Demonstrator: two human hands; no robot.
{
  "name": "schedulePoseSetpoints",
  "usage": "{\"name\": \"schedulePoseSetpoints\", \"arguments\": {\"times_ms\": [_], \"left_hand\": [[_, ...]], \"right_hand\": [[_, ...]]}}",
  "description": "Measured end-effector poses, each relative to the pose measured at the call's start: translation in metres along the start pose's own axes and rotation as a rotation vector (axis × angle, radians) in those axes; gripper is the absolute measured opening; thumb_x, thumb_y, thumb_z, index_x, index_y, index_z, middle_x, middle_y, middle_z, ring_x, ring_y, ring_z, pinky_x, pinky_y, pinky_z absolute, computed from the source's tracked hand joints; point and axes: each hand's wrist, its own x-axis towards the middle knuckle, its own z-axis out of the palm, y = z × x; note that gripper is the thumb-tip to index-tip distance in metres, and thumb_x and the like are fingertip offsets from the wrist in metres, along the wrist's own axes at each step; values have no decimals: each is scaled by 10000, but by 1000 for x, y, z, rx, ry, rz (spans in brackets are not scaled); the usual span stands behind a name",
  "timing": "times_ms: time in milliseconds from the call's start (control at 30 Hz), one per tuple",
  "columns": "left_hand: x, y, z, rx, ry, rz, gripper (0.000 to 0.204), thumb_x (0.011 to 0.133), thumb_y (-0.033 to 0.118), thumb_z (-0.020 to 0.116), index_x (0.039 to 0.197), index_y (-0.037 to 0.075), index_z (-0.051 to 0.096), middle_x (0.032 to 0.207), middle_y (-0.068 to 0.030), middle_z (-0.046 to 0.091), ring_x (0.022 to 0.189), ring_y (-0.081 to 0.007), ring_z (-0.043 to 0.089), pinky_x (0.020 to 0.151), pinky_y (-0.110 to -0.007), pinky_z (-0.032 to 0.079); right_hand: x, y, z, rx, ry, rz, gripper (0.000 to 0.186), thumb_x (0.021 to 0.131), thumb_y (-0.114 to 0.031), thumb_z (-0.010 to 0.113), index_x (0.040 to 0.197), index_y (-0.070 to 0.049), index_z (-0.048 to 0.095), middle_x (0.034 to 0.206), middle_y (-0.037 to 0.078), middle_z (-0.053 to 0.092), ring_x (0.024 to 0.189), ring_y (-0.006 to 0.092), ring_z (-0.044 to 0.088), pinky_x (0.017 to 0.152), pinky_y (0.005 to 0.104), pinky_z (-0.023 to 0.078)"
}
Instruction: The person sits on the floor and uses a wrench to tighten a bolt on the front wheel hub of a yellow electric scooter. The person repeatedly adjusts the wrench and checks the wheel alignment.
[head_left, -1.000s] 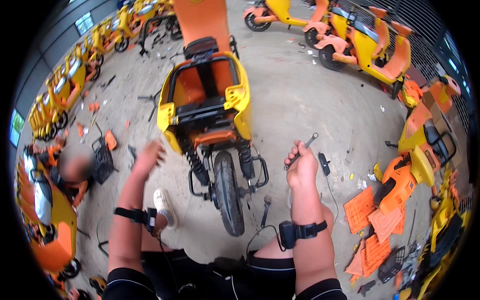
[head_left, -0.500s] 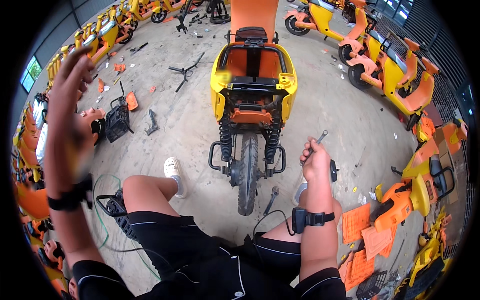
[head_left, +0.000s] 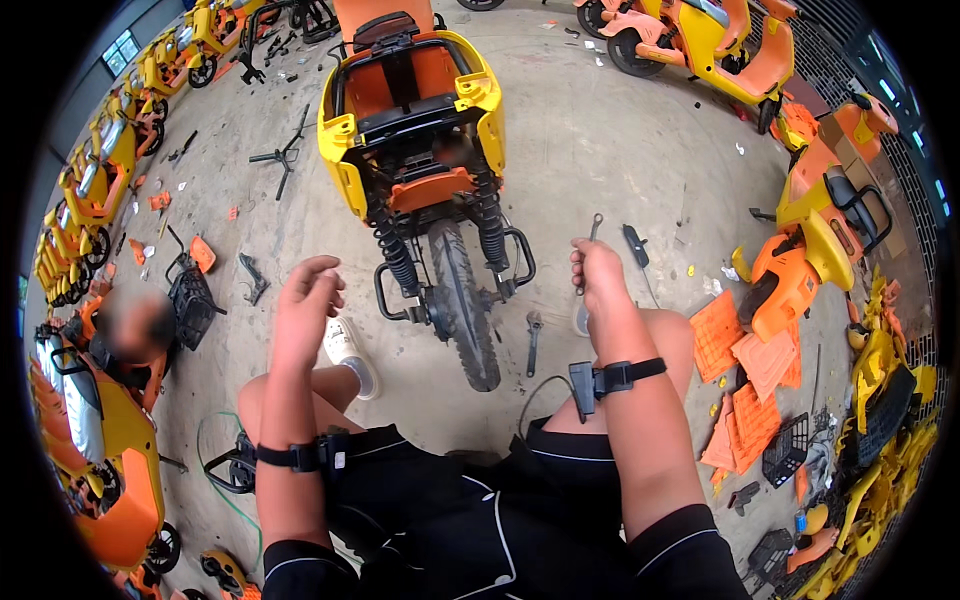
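Observation:
In the head view a partly stripped yellow and orange scooter (head_left: 342,175) stands before me. Its black rear wheel (head_left: 462,310) points at me between two black spring shock absorbers (head_left: 393,245). My right hand (head_left: 600,270), right of the wheel, is closed round a slim metal wrench (head_left: 596,226) whose ring end sticks up past the fingers. To the left of the wheel hangs my left hand (head_left: 310,292), its fingers loosely bent and apart, nothing seen in them. An adjustable wrench (head_left: 533,340) lies on the floor between the wheel and my right leg.
Beyond my right hand a black handheld device (head_left: 635,245) with a cable lies on the concrete. Orange panels (head_left: 756,425) are heaped at right, near a leaning scooter body (head_left: 800,250). Black crates (head_left: 190,300) and loose parts lie left. Parked scooters (head_left: 95,170) line both sides.
My left hand has come down from high at the left to beside the wheel. My view has turned right, so the scooter sits further left. The right hand keeps the wrench.

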Motion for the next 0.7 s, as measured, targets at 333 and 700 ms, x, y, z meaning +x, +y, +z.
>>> {"name": "schedulePoseSetpoints", "arguments": {"times_ms": [333, 700], "left_hand": [[26, -49, 7, 253, -18, 125, 229, 967, 145, 579, 1149, 19, 639, 917, -46, 650, 760, -123, 598, 684, -291, 517], [13, -36, 22, 513, 107, 180, 252, 942, 129, 608, 1173, 33, 638, 910, -138, 676, 708, -185, 622, 681, -328, 519]], "right_hand": [[-11, -8, 44, 73, -172, -22, 217, 970, -192, 565, 1107, -34, 623, 802, 16, 572, 629, 101, 482, 538, 266, 394], [-29, -49, 29, 300, -237, -77, 189, 956, -197, 600, 1068, -45, 605, 826, 25, 576, 660, 112, 494, 565, 277, 393]]}}
